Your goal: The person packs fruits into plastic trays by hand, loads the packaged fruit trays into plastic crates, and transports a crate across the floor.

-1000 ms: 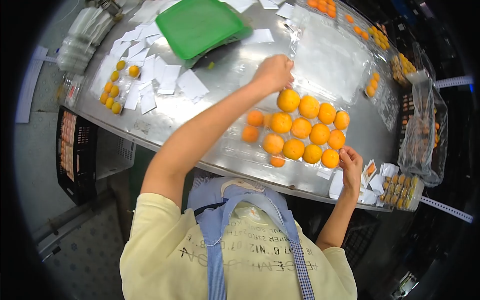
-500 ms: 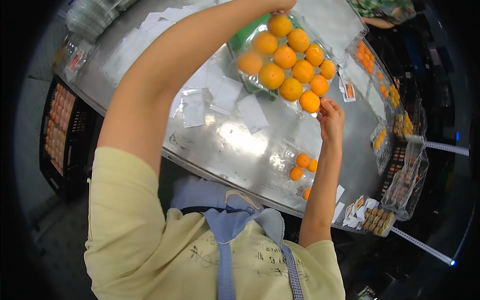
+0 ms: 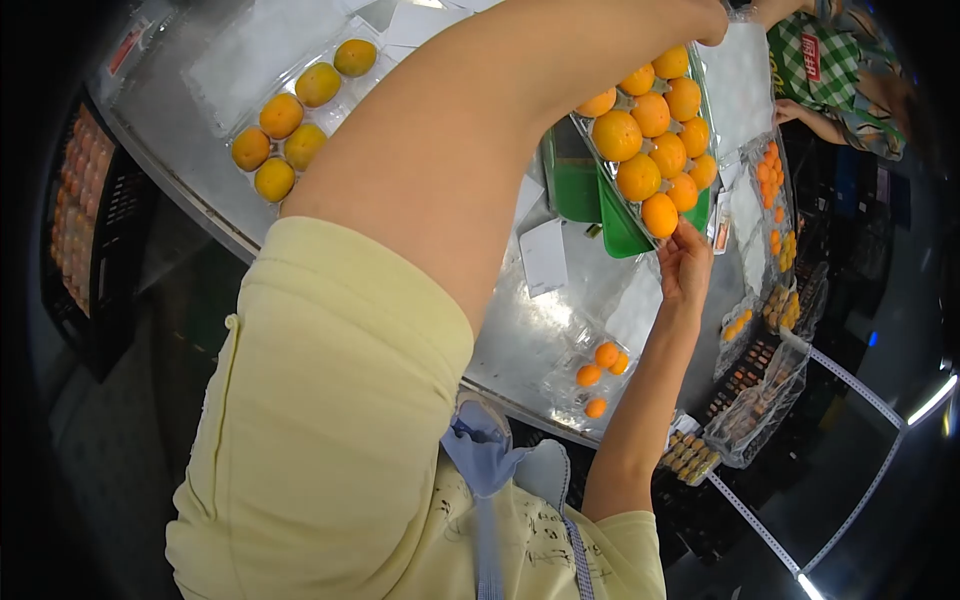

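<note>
A clear plastic tray (image 3: 622, 196) with several orange fruits (image 3: 668, 155) in rows is at the upper right, over a green basket (image 3: 622, 232). At its near corner my right hand (image 3: 686, 264) pinches the edge, beside the nearest fruit. My left hand (image 3: 712, 22) is at the tray's far end, closed at the edge and cut off by the top of the view; its fingertips are hidden. My left forearm covers part of the tray's left side.
Another clear tray with yellow-orange fruits (image 3: 281, 116) lies at the upper left. Loose fruits (image 3: 606, 355) sit near the front edge, and a white card (image 3: 543, 257) is mid-table. A black crate (image 3: 100, 225) stands left. A co-worker in a green checked apron (image 3: 835, 65) is at the upper right.
Both hands have carried the filled tray up off the table and away, then rightward in view over the green basket. The view has turned, bringing more of the co-worker into sight.
</note>
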### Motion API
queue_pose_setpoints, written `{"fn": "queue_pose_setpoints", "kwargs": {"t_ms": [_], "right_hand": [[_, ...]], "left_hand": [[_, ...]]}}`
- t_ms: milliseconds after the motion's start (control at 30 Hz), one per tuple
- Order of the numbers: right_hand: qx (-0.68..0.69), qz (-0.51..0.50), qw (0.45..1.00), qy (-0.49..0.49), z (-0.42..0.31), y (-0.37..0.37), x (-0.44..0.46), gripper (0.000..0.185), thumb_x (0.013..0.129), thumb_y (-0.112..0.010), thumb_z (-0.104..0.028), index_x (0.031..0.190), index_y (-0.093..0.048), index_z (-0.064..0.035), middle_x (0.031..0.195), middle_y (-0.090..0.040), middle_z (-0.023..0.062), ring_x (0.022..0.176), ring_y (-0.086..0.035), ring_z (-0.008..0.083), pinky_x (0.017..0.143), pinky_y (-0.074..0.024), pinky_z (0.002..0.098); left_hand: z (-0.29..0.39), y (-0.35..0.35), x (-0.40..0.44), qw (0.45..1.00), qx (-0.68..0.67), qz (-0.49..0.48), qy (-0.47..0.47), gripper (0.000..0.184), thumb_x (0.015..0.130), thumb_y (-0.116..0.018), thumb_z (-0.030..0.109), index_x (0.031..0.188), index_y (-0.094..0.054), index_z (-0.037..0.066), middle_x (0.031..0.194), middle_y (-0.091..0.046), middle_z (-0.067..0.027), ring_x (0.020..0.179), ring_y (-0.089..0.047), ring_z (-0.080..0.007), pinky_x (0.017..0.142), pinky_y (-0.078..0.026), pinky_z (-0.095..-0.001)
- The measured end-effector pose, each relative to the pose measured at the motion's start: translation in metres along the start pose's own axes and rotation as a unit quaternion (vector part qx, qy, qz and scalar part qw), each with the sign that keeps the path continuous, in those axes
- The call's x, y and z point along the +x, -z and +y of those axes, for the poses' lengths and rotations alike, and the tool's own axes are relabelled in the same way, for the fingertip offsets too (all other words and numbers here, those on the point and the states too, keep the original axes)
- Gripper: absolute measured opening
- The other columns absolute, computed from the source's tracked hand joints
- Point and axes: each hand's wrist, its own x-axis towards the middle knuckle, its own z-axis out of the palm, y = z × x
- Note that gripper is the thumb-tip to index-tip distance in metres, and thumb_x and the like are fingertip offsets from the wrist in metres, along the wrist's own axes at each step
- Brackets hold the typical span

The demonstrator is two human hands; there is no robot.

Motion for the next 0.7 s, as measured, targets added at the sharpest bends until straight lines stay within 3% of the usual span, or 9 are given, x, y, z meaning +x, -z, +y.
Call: {"fn": "queue_pose_setpoints", "kwargs": {"t_ms": [167, 433, 567, 700], "right_hand": [[-0.006, 0.014, 1.0, -0.018, 0.005, 0.0, 0.003, 0.024, 0.086, -0.059, -0.012, 0.102, -0.056, 0.0055, 0.083, -0.063, 0.0102, 0.066, -0.061, 0.0141, 0.055, -0.0519, 0.0216], [-0.097, 0.011, 0.995, -0.003, 0.002, 0.001, -0.003, 0.025, 0.087, -0.062, -0.013, 0.101, -0.058, 0.0062, 0.085, -0.064, 0.0118, 0.068, -0.064, 0.0153, 0.059, -0.0558, 0.0236], [-0.213, 0.04, 0.976, 0.013, -0.005, -0.011, -0.017, 0.029, 0.087, -0.061, -0.015, 0.106, -0.058, 0.0069, 0.089, -0.065, 0.0135, 0.067, -0.064, 0.0158, 0.058, -0.056, 0.0235], [-0.243, 0.037, 0.967, 0.062, -0.009, -0.003, -0.035, 0.03, 0.087, -0.062, -0.015, 0.109, -0.058, 0.0051, 0.091, -0.065, 0.0128, 0.067, -0.064, 0.0143, 0.057, -0.0546, 0.022]], "left_hand": [[-0.015, -0.017, 0.001, 0.999, -0.023, -0.028, -0.01, 0.026, 0.076, -0.055, 0.01, 0.097, -0.067, 0.002, 0.103, -0.065, -0.0166, 0.097, -0.063, -0.029, 0.082, -0.05, -0.0383], [-0.044, -0.049, 0.004, 0.992, -0.097, 0.083, -0.011, 0.024, 0.077, -0.05, 0.009, 0.094, -0.066, 0.0, 0.098, -0.065, -0.0176, 0.095, -0.063, -0.0314, 0.079, -0.051, -0.0412], [-0.034, -0.004, -0.044, 0.997, -0.061, 0.017, -0.039, 0.025, 0.077, -0.05, 0.009, 0.096, -0.063, -0.001, 0.097, -0.065, -0.0197, 0.094, -0.063, -0.0326, 0.078, -0.051, -0.0417], [-0.031, 0.018, -0.066, 0.995, -0.054, 0.067, -0.058, 0.024, 0.077, -0.05, 0.01, 0.097, -0.062, 0.003, 0.094, -0.065, -0.0195, 0.092, -0.063, -0.0327, 0.077, -0.051, -0.0413]]}}
